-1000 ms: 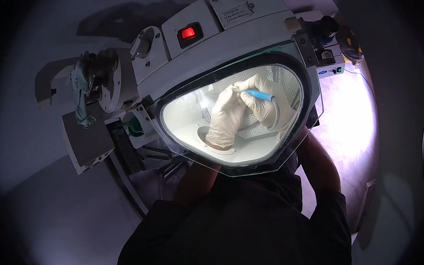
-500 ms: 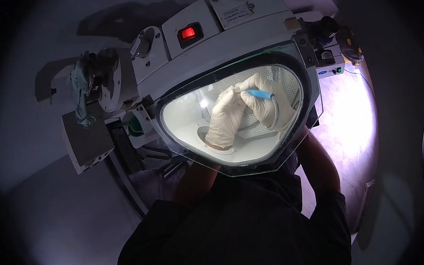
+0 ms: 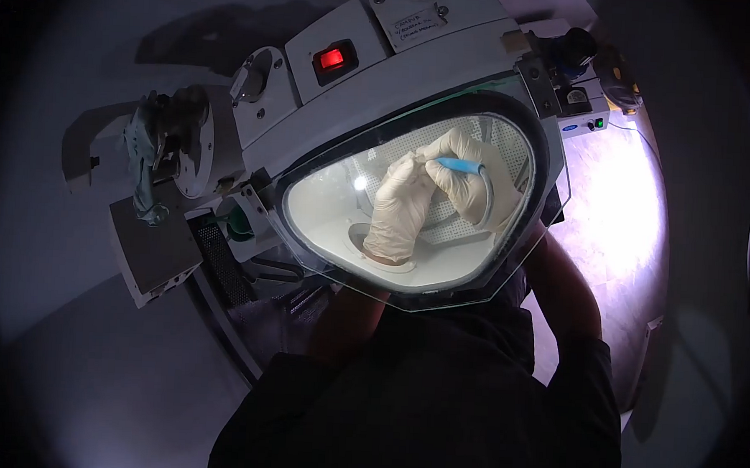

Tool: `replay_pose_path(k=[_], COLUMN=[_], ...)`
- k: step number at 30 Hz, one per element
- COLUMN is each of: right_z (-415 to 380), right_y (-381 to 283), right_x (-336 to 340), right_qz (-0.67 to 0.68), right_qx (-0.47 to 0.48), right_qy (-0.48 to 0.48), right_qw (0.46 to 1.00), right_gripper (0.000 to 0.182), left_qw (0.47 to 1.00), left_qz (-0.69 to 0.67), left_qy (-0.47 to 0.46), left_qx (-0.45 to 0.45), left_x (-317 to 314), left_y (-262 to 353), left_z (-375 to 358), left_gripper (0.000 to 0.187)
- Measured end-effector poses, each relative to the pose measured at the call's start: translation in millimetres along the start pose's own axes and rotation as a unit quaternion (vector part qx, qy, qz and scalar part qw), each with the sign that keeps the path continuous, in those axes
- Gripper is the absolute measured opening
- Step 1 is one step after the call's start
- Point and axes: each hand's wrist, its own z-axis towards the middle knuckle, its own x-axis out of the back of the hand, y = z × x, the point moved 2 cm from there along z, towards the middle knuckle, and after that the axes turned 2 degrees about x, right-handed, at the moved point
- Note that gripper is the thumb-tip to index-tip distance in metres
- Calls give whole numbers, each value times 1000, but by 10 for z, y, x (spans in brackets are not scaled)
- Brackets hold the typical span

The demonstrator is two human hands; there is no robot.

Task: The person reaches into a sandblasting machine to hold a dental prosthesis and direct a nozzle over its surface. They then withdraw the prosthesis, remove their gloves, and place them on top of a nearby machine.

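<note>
Through the window of a lit blasting cabinet (image 3: 427, 280) I see both my hands in pale gloves. My right hand (image 3: 457, 181) is closed around a blue blasting handpiece (image 3: 460, 166), pen-like, with a grey hose (image 3: 488, 201) curving down from its rear end. My left hand (image 3: 400, 203) comes up through the round arm opening, its fingers bent together against the fingertips of my right hand. Whatever sits between those left fingers is too small or hidden to make out. Under the hands lies a perforated floor plate (image 3: 450, 233).
A red lit switch (image 3: 332, 59) glows on the cabinet top. To the left stands a bench machine (image 3: 166, 141) with a greenish cloth or glove hanging on it. A small box with a green light (image 3: 585, 124) and a brightly lit tabletop (image 3: 614, 211) are at right.
</note>
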Motion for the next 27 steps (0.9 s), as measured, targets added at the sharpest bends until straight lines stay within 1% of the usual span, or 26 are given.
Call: replay_pose_path(k=[1,7,10,13,16,19,22,23,26,27], right_z=[-1,-8,-6,-8,-20,-26,-27,-27,-27,-17], right_y=[-10,-8,-37,5,54,-22,-43,-33,8,-41], right_x=[-19,-15,9,-20,-42,7,10,-5,-18,8], right_qz=[10,17,9,22,24,-12,-1,18,4,12], right_qx=[15,0,-14,-4,10,-7,-3,1,12,-11], right_qy=[17,8,-8,7,15,1,8,13,20,8], right_qw=[1000,1000,1000,1000,1000,1000,1000,1000,1000,1000], right_gripper=[13,12,12,12,12,11,11,12,12,12], left_qw=[1000,1000,999,1000,1000,999,1000,1000,999,1000], left_qz=[1,-9,-22,-20,-22,-22,-21,-22,-25,-12], left_qy=[-2,7,-23,-14,22,23,4,10,21,-22], left_qx=[-3,5,4,6,5,1,9,2,12,17], left_x=[-7,29,131,114,94,137,55,54,40,93], left_y=[2,-33,-46,-54,-54,-69,-35,-46,-52,-39], left_z=[-1,21,26,8,10,20,1,-3,-9,13], left_gripper=[39,39,55,54,34,34,34,35,37,56])
